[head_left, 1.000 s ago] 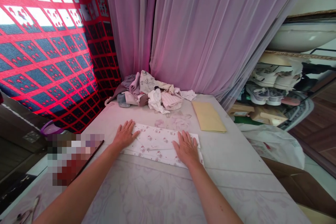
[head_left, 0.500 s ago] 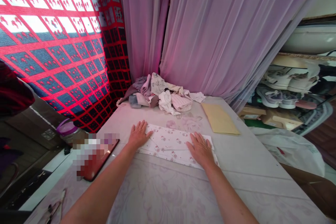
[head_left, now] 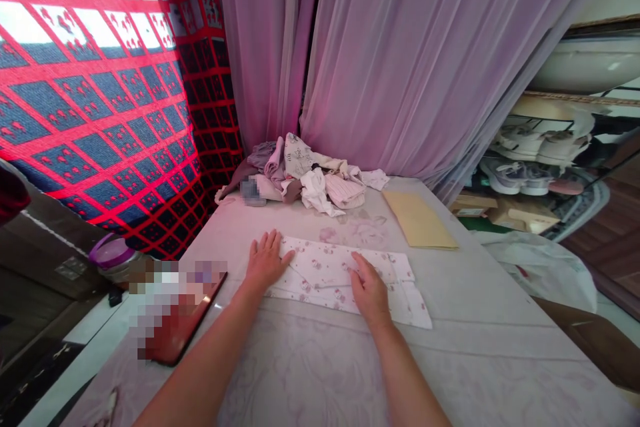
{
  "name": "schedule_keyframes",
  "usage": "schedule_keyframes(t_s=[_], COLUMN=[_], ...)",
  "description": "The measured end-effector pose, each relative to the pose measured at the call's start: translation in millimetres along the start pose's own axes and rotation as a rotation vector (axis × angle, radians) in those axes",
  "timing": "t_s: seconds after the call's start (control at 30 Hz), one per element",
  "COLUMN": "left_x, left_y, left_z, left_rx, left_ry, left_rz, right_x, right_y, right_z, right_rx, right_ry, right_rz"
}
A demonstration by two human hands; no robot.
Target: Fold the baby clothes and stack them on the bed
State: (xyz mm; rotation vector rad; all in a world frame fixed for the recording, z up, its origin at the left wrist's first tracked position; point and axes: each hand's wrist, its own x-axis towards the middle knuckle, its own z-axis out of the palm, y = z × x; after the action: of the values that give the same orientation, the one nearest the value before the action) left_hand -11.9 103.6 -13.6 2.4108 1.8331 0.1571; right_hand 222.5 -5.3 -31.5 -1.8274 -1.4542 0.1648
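A white garment with a small pink cartoon print (head_left: 325, 267) lies folded in a long strip across the table in front of me. My left hand (head_left: 266, 260) rests flat on its left end, fingers stretched and thumb apart. Nearer its right side, my right hand (head_left: 369, 287) is turned on edge against the cloth. Its fingers are slightly bent and its thumb stands apart, with nothing gripped that I can see. The right end of the garment spreads into two overlapping layers past this hand.
A heap of crumpled clothes (head_left: 310, 180) lies at the table's far edge, before purple curtains (head_left: 400, 67). A folded yellow cloth (head_left: 420, 220) is at the right. A red-cased device (head_left: 175, 333), partly blurred, lies at the left. Shoes (head_left: 520, 177) stand on a rack beyond.
My right hand has slid left along the garment and turned from flat to its edge, uncovering the garment's right end. My left hand stays on the left end. The view has shifted slightly.
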Motion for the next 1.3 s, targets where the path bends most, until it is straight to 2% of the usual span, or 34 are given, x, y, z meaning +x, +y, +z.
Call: schedule_keyframes(t_s=[0.13,0.33,0.6,0.67,0.73,0.83,0.97,1.07,1.2,1.3], left_x=[1,1,5,5,0,-19,-50,-60,-58,-56], left_y=[-1,-1,-1,3,13,38,64,67,62,62], left_z=[3,2,-6,-11,-15,-12,4,13,14,11], left_rx=[0.008,0.042,0.052,0.060,0.071,0.042,-0.050,-0.069,-0.090,-0.118], left_ry=[0.011,-0.003,-0.071,-0.103,-0.083,0.006,0.080,0.114,0.152,0.181], left_rz=[0.006,-0.001,-0.016,-0.030,-0.023,0.093,0.244,0.270,0.289,0.381], right_x=[0,-1,0,0,0,0,0,1,1,0], right_y=[4,3,8,6,4,3,4,4,3,0], right_z=[-2,-1,2,2,1,0,-1,-1,-2,-1], right_rx=[0.006,-0.002,0.017,0.036,0.051,0.058,0.062,0.055,0.055,0.043], right_ry=[-0.012,-0.027,-0.035,-0.026,-0.015,-0.006,0.002,-0.002,0.011,0.018], right_rz=[0.020,-0.025,-0.021,-0.012,0.001,0.002,-0.022,-0.028,-0.041,-0.049])
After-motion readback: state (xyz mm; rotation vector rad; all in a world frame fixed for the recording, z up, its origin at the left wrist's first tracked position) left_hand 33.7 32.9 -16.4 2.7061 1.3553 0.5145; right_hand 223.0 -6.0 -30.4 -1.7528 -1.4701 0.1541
